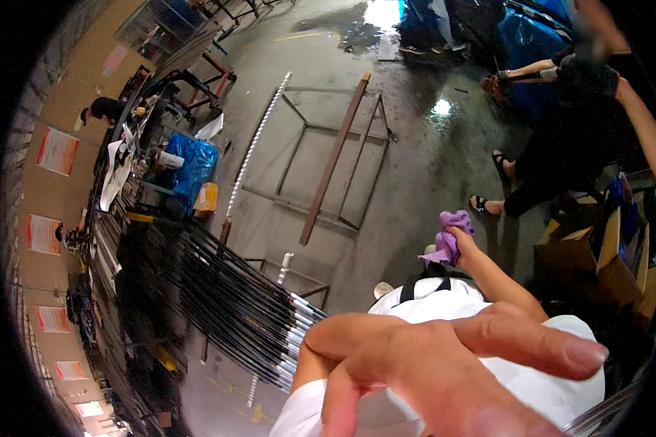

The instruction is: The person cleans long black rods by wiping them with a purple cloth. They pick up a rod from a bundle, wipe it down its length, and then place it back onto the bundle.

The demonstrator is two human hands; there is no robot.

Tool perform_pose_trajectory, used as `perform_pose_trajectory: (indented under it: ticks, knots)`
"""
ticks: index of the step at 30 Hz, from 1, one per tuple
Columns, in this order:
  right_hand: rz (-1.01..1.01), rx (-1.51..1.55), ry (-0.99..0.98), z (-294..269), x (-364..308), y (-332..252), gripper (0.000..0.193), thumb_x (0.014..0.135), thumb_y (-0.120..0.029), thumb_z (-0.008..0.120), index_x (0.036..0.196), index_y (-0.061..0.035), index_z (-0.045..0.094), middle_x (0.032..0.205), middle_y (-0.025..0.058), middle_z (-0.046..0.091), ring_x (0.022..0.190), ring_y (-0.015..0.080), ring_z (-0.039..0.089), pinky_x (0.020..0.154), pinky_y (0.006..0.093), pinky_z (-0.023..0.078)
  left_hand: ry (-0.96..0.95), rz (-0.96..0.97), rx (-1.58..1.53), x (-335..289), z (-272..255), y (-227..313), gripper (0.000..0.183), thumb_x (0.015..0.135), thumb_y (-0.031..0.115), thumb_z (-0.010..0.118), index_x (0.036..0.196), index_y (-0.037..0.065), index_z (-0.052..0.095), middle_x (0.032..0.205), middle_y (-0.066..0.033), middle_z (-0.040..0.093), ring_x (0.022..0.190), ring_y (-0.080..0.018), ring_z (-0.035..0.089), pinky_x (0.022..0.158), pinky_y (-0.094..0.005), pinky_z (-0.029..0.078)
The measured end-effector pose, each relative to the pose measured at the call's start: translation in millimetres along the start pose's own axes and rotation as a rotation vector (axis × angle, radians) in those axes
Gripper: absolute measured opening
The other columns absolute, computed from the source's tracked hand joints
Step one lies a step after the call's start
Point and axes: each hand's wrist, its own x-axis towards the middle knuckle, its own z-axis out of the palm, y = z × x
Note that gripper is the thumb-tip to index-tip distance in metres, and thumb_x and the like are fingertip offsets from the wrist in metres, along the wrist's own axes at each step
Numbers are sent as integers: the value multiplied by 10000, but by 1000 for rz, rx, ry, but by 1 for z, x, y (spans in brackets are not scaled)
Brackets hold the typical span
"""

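My left hand [430,371] is raised very close to the camera and fills the lower middle of the view. Its fingers are spread, point right and hold nothing. My right hand [455,237] reaches forward over my white shirt, closed on a crumpled purple cloth [448,244]. A bundle of long black rods with silver ends [233,306] lies to my left, its ends near my left elbow. Neither hand touches the rods.
A rusty metal frame [328,160] with a brown bar across it lies on the wet concrete floor ahead. Another person in black [576,146] stands at the right beside open cardboard boxes [583,255]. A blue bag [189,167] and racks stand at the left.
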Motion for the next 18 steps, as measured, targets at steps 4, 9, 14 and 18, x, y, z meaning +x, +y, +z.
perform_pose_trajectory:
  ticks: [4, 9, 14, 18]
  knots:
    - [31, 46, -19, -19, 1, -17, 190, 810, -253, 555, 917, -97, 549, 773, 64, 588, 684, 220, 586, 638, 384, 507, -5, -6, 3, 17, 2, -11, 498, 805, 415, 548, 1179, 109, 430, 1167, -100, 505, 1101, -329, 435, 904, -411, 335]
    - [-16, 35, 40, -32, 19, -14, 187, 819, -255, 542, 921, -99, 547, 759, 57, 590, 656, 216, 583, 607, 368, 505, -2, -3, 24, 31, 0, -20, 411, 818, 348, 556, 1119, 79, 476, 1116, -125, 539, 1058, -308, 481, 890, -401, 365]
    - [45, 3, -25, -33, 37, -14, 208, 816, -274, 546, 934, -102, 543, 780, 56, 583, 689, 217, 580, 628, 388, 503, 75, -7, 100, 34, -13, -26, 327, 832, 280, 564, 1059, 49, 521, 1064, -150, 573, 1015, -287, 526, 876, -390, 395]
    - [-47, 12, -40, -34, 59, -6, 177, 806, -181, 546, 954, -85, 544, 782, 71, 600, 660, 212, 594, 567, 369, 503, 467, -143, 391, -5, -62, -46, 263, 843, 226, 571, 1011, 25, 558, 1023, -169, 601, 980, -270, 563, 865, -382, 419]
